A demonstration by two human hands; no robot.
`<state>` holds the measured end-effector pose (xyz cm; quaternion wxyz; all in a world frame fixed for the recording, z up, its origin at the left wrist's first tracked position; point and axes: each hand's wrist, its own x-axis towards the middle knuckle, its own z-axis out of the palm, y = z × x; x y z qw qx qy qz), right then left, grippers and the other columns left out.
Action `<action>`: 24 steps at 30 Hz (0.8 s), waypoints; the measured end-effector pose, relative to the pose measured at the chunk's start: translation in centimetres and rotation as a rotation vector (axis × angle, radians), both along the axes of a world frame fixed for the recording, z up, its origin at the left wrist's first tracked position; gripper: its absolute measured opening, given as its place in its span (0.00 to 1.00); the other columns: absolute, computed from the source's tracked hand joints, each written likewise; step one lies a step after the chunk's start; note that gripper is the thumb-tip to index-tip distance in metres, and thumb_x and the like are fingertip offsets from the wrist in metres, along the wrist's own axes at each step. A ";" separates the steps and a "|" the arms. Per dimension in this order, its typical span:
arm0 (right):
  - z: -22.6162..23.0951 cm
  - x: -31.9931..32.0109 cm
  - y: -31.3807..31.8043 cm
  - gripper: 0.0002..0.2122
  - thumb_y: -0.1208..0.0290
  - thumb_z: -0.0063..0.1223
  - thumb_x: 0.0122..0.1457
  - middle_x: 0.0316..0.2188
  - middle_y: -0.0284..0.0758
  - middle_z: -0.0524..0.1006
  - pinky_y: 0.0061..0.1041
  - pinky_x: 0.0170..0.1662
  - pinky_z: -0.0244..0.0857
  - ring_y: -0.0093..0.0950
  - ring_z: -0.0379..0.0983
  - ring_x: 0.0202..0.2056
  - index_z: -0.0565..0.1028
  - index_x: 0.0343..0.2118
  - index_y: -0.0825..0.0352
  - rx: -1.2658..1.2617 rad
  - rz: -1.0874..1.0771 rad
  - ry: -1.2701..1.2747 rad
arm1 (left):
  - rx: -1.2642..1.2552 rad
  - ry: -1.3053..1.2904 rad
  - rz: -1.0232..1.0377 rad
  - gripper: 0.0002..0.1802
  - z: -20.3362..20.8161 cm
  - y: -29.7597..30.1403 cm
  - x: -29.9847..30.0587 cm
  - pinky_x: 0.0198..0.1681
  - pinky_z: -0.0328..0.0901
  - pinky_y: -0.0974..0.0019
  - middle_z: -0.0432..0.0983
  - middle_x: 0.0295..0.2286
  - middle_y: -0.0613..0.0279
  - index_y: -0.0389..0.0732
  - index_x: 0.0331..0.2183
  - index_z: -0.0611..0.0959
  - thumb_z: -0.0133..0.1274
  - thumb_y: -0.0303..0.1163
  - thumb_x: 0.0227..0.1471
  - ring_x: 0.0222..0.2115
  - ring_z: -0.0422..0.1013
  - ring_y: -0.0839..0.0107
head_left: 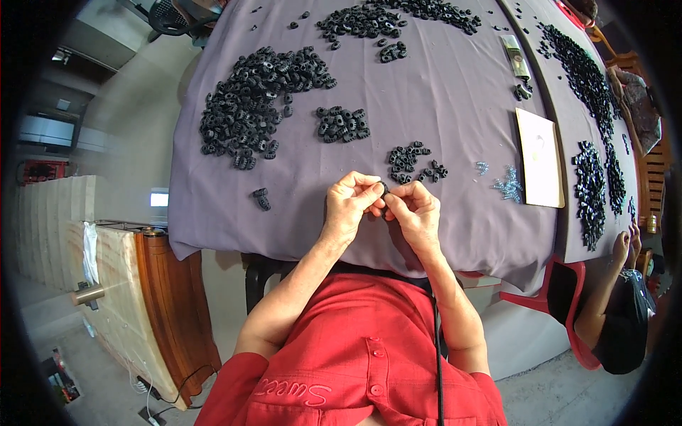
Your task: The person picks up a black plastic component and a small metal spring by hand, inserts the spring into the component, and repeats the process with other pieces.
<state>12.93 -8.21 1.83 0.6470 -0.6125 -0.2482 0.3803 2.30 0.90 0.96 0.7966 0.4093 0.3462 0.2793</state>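
Observation:
My left hand [351,204] and my right hand [415,211] meet near the table's front edge. Between their fingertips is a small black ribbed part [384,190], pinched from both sides and mostly covered by the fingers. Just beyond the right hand lie a loose cluster of small black parts [406,156] and a smaller group [432,172]. A heap of black ribbed, ring-like pieces [342,123] sits farther off, ahead of the left hand. A few similar pieces [261,199] rest apart, to the left.
A big pile of black ribbed pieces [249,99] covers the table's far left, with more piles [359,23] beyond. To the right are clear bluish bits [509,184], a pale board [541,157] and a small packet [516,57]. A co-worker's hand [625,247] is beside black parts [590,192].

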 end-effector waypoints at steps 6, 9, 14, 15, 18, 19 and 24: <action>0.0 -0.2 -0.2 0.02 0.80 0.54 0.54 0.20 0.31 0.75 0.15 0.25 0.66 0.16 0.70 0.20 0.73 0.27 0.72 0.003 -0.019 0.017 | 0.091 0.006 0.027 0.04 -0.4 -0.6 0.0 0.19 0.66 0.77 0.76 0.19 0.63 0.37 0.31 0.79 0.56 0.26 0.51 0.17 0.71 0.79; -0.2 -0.4 -0.2 0.02 0.81 0.54 0.53 0.20 0.30 0.75 0.15 0.24 0.66 0.16 0.70 0.20 0.72 0.27 0.72 0.024 -0.034 -0.015 | 0.196 0.037 0.025 0.04 -0.8 -0.9 -0.1 0.20 0.66 0.77 0.76 0.20 0.64 0.37 0.31 0.78 0.56 0.26 0.51 0.18 0.71 0.80; -0.3 -0.6 -0.2 0.02 0.80 0.54 0.54 0.20 0.30 0.75 0.15 0.23 0.64 0.14 0.69 0.21 0.72 0.27 0.71 0.024 -0.039 -0.088 | 0.269 0.078 -0.012 0.04 -0.5 -0.7 0.0 0.21 0.67 0.77 0.76 0.21 0.63 0.37 0.32 0.78 0.55 0.25 0.52 0.19 0.71 0.80; -0.4 -0.6 -0.2 0.02 0.80 0.54 0.55 0.20 0.30 0.76 0.15 0.23 0.64 0.14 0.70 0.21 0.72 0.28 0.71 0.014 -0.036 -0.104 | 0.254 0.065 0.014 0.04 -0.5 -0.8 0.2 0.20 0.66 0.77 0.76 0.20 0.64 0.37 0.32 0.78 0.55 0.25 0.52 0.18 0.71 0.81; -0.4 -0.5 -0.1 0.03 0.80 0.54 0.55 0.21 0.30 0.76 0.15 0.25 0.64 0.14 0.70 0.23 0.72 0.31 0.71 0.027 0.004 -0.076 | 0.193 0.054 0.031 0.05 -0.4 -0.6 0.1 0.19 0.65 0.78 0.75 0.19 0.65 0.36 0.32 0.78 0.55 0.27 0.52 0.17 0.70 0.81; -0.4 -0.4 -0.2 0.03 0.80 0.54 0.55 0.21 0.30 0.76 0.15 0.25 0.64 0.14 0.70 0.23 0.72 0.31 0.71 0.028 0.007 -0.078 | 0.144 0.057 0.016 0.07 -0.3 -0.3 0.0 0.19 0.65 0.78 0.75 0.20 0.65 0.36 0.33 0.77 0.56 0.28 0.51 0.17 0.69 0.82; 0.1 0.1 -0.4 0.09 0.81 0.57 0.52 0.30 0.29 0.72 0.14 0.27 0.63 0.13 0.65 0.24 0.70 0.36 0.71 0.080 0.109 -0.002 | 0.029 0.034 -0.072 0.15 0.6 0.7 -0.4 0.19 0.61 0.79 0.73 0.25 0.67 0.37 0.41 0.72 0.55 0.25 0.51 0.18 0.66 0.83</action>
